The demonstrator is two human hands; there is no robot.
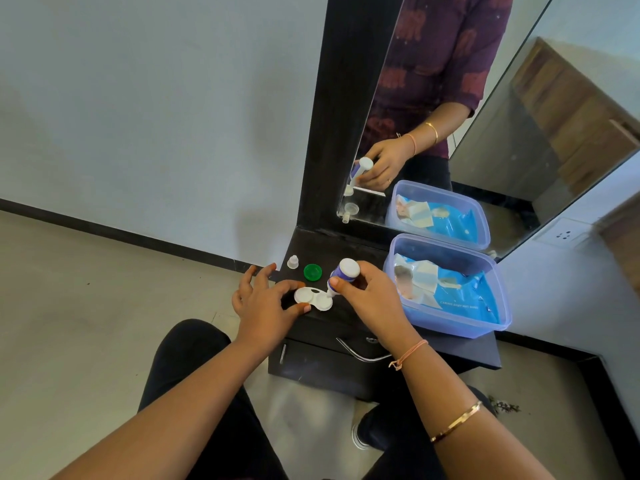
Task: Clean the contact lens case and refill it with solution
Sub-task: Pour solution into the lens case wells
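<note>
The white contact lens case (pixel 313 298) lies flat near the front edge of the dark tabletop (pixel 460 348), both wells uncapped. The left hand (pixel 265 301) steadies its left well, fingers spread and loosely curled around it. The right hand (pixel 369 296) is clamped on a tilted solution bottle (pixel 343 273), nozzle down at the right well. Behind sit a green cap (pixel 312 272) and a small white cap (pixel 293 262); to the right, a clear plastic tub (pixel 498 306) holds a blue wipes pack (pixel 460 292)

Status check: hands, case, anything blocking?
Right hand tipping solution bottle into lens case. Left hand steadying case. Green cap off. Nothing blocking.
</note>
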